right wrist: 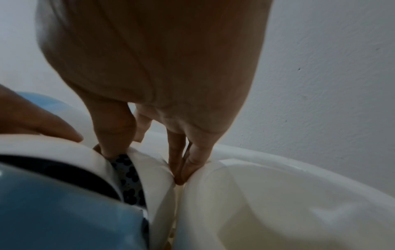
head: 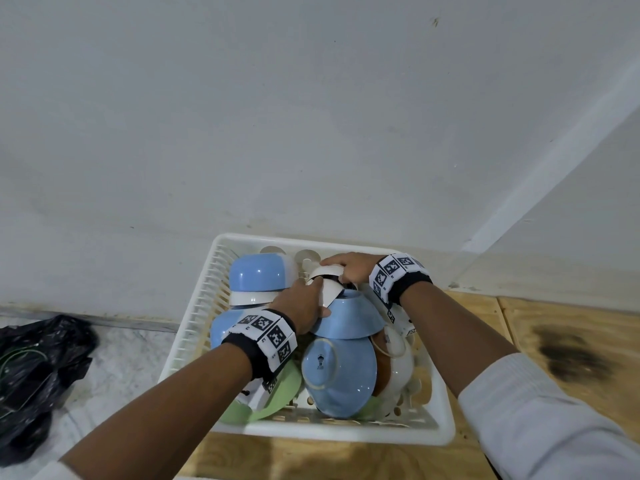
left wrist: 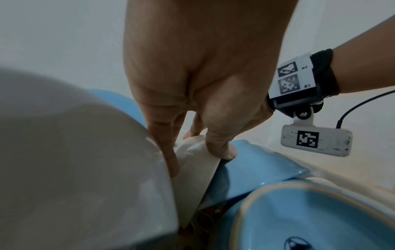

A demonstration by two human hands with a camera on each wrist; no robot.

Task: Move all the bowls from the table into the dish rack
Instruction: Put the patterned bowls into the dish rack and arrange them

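The white dish rack (head: 436, 424) on the wooden table holds several blue bowls (head: 341, 375), white bowls and green plates (head: 280, 393). Both hands are inside it at the back. My left hand (head: 315, 299) pinches the rim of a small white bowl (head: 330, 294) standing on edge above a blue bowl (left wrist: 256, 162); in the left wrist view the left hand (left wrist: 196, 159) has its thumb on one face and a finger on the other. My right hand (head: 341, 271) grips a second white bowl (head: 325, 271) just behind. In the right wrist view the right hand (right wrist: 145, 167) has its thumb in this bowl's (right wrist: 158, 177) dark spotted inside.
A pale wall rises right behind the rack. A black plastic bag (head: 38, 365) lies on the floor to the left. Bare wooden tabletop (head: 554, 327) with a dark stain lies to the right. A large white bowl (right wrist: 278, 194) leans beside my right fingers.
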